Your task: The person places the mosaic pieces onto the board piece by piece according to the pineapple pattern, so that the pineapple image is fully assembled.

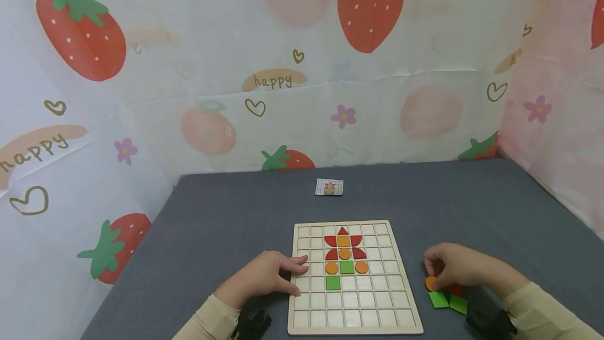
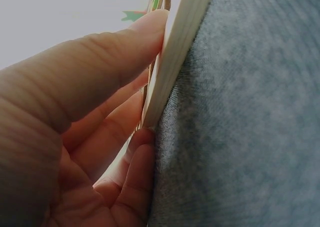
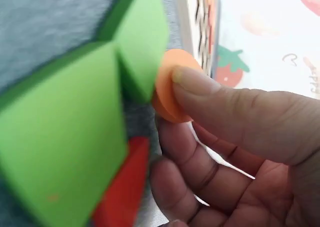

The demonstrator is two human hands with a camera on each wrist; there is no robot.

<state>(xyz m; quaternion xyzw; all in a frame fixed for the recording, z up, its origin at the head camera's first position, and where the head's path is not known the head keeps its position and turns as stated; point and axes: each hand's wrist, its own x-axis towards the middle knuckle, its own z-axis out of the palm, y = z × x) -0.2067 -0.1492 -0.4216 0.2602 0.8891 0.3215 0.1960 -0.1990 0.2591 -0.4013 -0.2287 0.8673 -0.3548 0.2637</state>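
Observation:
My right hand (image 1: 455,266) pinches an orange disc (image 3: 170,82) between thumb and fingers, right of the board. Close beside it, two green square tiles (image 1: 439,299) lie on the cloth, with a red piece (image 3: 125,187) partly hidden under the hand. Along the left edge of the wooden grid board (image 1: 391,298) rests my left hand (image 1: 264,277), thumb and fingertips on the rim, fingers loosely extended. Pieces form a figure on the board: a red triangle (image 1: 343,231) on top, an orange square (image 1: 343,241), red quarter pieces, orange discs (image 1: 361,267) and green squares (image 1: 333,283).
A small card (image 1: 329,187) printed with a similar coloured figure on a grid lies behind the board. Dark grey cloth (image 1: 236,214) covers the table. Fabric printed with strawberries hangs at the back and both sides.

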